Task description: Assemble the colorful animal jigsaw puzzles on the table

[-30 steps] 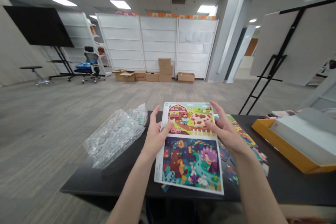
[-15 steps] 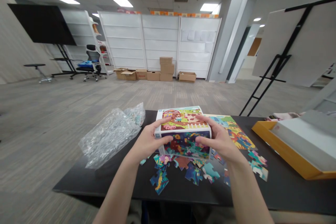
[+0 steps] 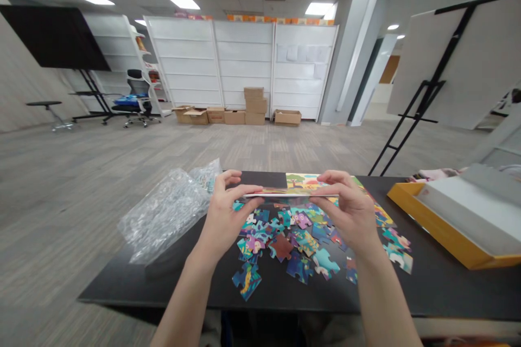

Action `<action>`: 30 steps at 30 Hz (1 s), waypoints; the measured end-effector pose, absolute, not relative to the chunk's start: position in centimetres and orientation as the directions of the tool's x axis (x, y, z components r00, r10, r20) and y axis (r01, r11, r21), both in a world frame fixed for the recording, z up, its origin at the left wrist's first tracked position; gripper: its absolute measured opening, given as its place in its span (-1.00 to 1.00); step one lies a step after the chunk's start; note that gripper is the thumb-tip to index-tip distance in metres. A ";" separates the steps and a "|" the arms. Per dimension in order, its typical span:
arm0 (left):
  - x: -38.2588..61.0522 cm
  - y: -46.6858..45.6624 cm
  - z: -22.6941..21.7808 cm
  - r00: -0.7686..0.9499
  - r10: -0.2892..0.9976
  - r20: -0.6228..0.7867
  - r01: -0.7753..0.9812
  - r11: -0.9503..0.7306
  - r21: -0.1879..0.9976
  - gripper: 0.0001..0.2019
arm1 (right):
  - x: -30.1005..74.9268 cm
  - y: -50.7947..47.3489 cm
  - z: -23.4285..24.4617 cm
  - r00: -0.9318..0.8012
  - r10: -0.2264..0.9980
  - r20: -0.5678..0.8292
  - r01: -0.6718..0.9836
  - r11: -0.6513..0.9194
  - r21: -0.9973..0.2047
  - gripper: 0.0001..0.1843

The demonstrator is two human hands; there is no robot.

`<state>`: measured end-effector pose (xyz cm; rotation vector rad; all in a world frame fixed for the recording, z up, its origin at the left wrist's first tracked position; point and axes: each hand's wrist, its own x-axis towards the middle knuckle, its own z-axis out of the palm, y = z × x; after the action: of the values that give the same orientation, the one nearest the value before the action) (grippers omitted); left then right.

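Both hands pinch the ends of a folded picture card (image 3: 285, 193), which is seen nearly edge-on just above the black table (image 3: 442, 293). My left hand (image 3: 230, 211) holds its left end, and my right hand (image 3: 345, 209) holds its right end. Below them lies a heap of colourful loose jigsaw pieces (image 3: 285, 244). A printed picture sheet (image 3: 303, 181) lies flat behind the card, partly hidden by it and my right hand.
A crumpled clear plastic bag (image 3: 165, 214) lies at the table's left edge. A yellow box (image 3: 431, 222) with a grey-white lid stands at the right. Beyond the table are carpet, a white easel board, white shelving and stacked cardboard boxes.
The card has gone from a thick, partly folded bundle to a thin fold seen almost edge-on. My hands have spread further apart along it, and more loose pieces show below them.
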<state>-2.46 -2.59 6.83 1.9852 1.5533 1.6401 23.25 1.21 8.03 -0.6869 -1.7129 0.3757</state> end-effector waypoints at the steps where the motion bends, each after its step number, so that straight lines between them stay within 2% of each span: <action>1: -2.6 -2.9 7.0 -0.087 0.777 0.623 0.564 -0.478 0.674 -0.85 | 23.3 1.2 7.9 -0.148 0.653 0.743 0.199 0.756 -0.624 -0.96; 4: -2.7 -3.7 7.4 0.028 0.896 0.444 0.347 -0.425 0.836 -0.79 | 23.2 1.4 7.3 -0.141 0.778 0.612 0.152 0.628 -0.764 -0.83; 7: -2.3 -4.2 7.4 -0.038 0.948 0.315 0.086 -0.311 0.947 -0.65 | 22.6 1.6 6.7 -0.076 0.870 0.487 0.143 0.493 -0.858 -0.72; 10: -2.1 -4.0 7.2 -0.069 0.969 0.238 -0.168 -0.246 0.955 -0.53 | 21.9 2.0 6.2 -0.032 0.917 0.398 0.079 0.399 -0.914 -0.66; 13: -2.5 -3.7 7.0 -0.036 0.982 0.184 -0.305 -0.186 0.934 -0.52 | 21.3 2.6 5.7 0.023 0.942 0.334 -0.012 0.334 -0.943 -0.64; 15: -3.0 -3.6 7.0 -0.007 0.982 0.190 -0.326 -0.182 0.928 -0.47 | 21.1 2.8 5.6 0.039 0.953 0.299 -0.080 0.302 -0.950 -0.63; 19: -3.9 -4.0 6.8 0.101 0.970 0.221 -0.262 -0.189 0.946 -0.19 | 21.0 3.0 5.4 0.015 0.968 0.251 -0.110 0.251 -0.962 -0.63; 23: -4.5 -4.5 6.6 0.195 0.948 0.251 -0.268 -0.194 0.944 -0.22 | 21.1 3.0 5.1 -0.015 0.966 0.259 -0.081 0.257 -0.963 -0.62; 30: -4.7 -4.6 6.6 0.186 0.956 0.228 -0.272 -0.173 0.947 -0.24 | 20.9 3.3 4.5 -0.057 0.977 0.204 -0.112 0.197 -0.974 -0.58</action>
<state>-4.66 -4.65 6.60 1.2557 0.7583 1.3003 20.88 3.28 4.53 -0.9496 -1.2688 1.1559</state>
